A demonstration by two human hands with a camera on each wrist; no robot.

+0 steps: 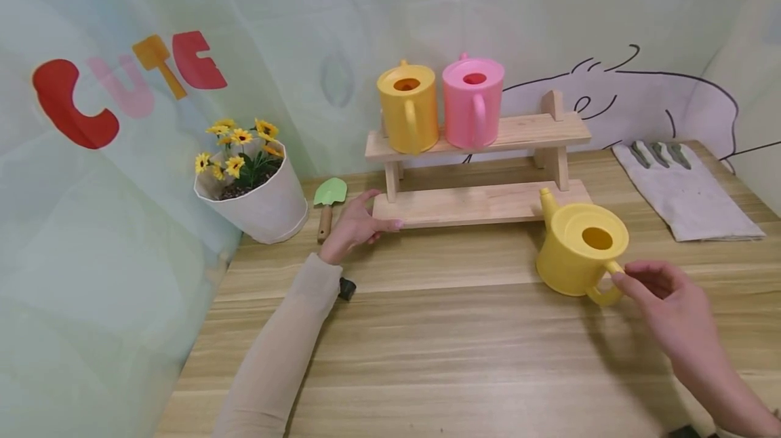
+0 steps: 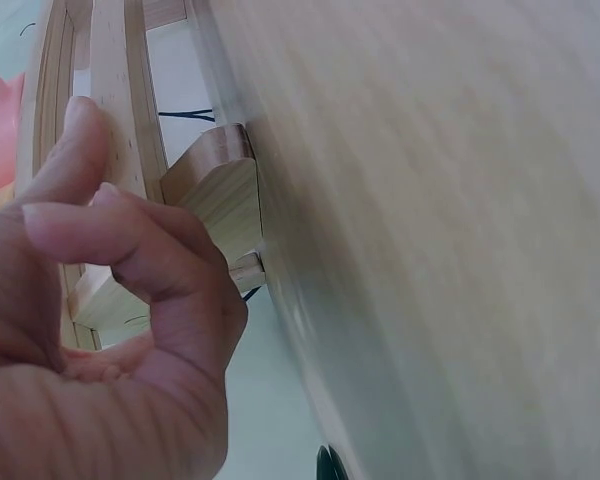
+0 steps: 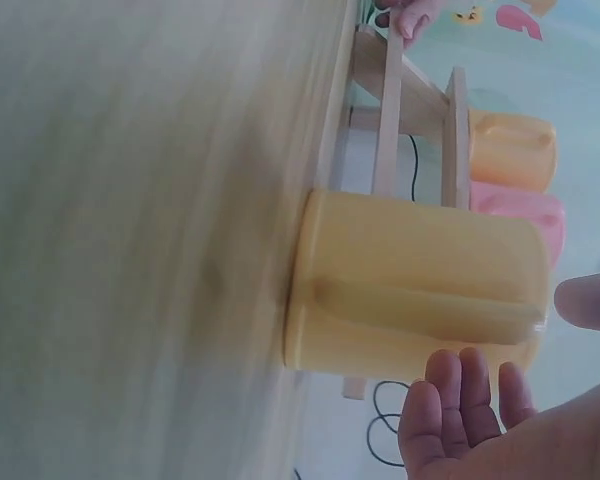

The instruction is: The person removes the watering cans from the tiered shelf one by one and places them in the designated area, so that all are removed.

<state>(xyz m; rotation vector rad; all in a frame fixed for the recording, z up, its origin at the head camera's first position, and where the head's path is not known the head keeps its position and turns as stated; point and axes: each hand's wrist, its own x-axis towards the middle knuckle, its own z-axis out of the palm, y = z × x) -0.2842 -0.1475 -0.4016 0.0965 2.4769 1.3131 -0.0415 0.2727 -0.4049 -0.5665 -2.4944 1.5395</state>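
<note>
My left hand (image 1: 358, 224) grips the left end of the lower plank of a two-tier wooden shelf (image 1: 482, 205), its thumb on top. In the left wrist view, the fingers (image 2: 175, 265) bend beside the wood. A yellow watering can (image 1: 570, 248) stands on the table before the shelf's right end, spout toward the back. Beside its handle is my right hand (image 1: 677, 312), the thumb close to the handle. The right wrist view has the fingers (image 3: 450, 405) loosely spread and apart from the handle. An orange-yellow watering can (image 1: 396, 109) and a pink one (image 1: 462, 112) stand on the upper plank.
At the left, a white pot (image 1: 274, 204) holds yellow flowers, with a small green trowel (image 1: 330, 194) lying next to it. Folded light cloth gloves (image 1: 689, 190) lie at the right. A printed cloth backdrop (image 1: 342, 11) hangs behind the wooden table (image 1: 439, 356).
</note>
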